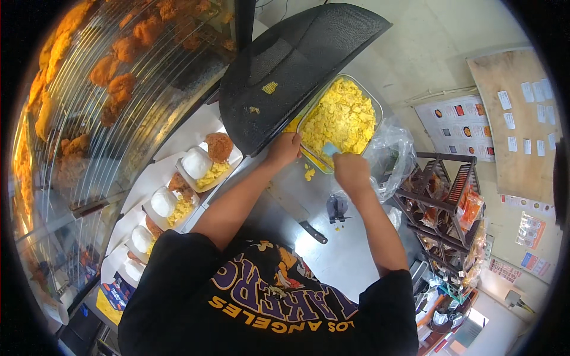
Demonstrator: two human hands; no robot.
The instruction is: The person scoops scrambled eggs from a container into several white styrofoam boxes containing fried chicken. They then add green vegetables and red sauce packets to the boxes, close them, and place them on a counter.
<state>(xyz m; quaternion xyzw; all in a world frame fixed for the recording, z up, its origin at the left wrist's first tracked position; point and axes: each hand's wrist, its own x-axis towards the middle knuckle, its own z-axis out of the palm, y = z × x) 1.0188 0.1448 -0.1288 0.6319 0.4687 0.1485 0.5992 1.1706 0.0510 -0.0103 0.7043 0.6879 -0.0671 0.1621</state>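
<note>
"Largest first: what's there?"

"A glass-fronted display case (178, 77) of wire racks, from nine to eleven o'clock, bearing orange-brown fried pieces (103, 70). Then a shiny grey steel worktable (350, 255), bare toward five o'clock."

"And on it?"

"A black mesh, dome-like cover (297, 59) stands tilted at twelve o'clock. Just beside it, at one o'clock, sits a clear rectangular container (380, 113) heaped with yellow scrambled egg (341, 113). White open meal boxes (235, 157) line up from nine toward eight o'clock, and a black-handled knife (313, 232) lies at five."

"The hands?"

"The left hand (285, 149) is at the container's left side, by the cover's lower edge. Its fingers look curled, but I can't tell whether they grip the container, the cover or neither. The right hand (351, 171) is at the container's near end, fingers clamped around a pale blue tool (331, 148) whose flat end juts toward ten or eleven o'clock, over the egg's near edge."

"Which relation matters most?"

"Egg to right hand, I'd judge. The heap lies at about twelve o'clock from those fingers, the container's long axis running from seven to one. From the left hand it lies toward two. The right is better placed, its tool already over the egg."
</note>
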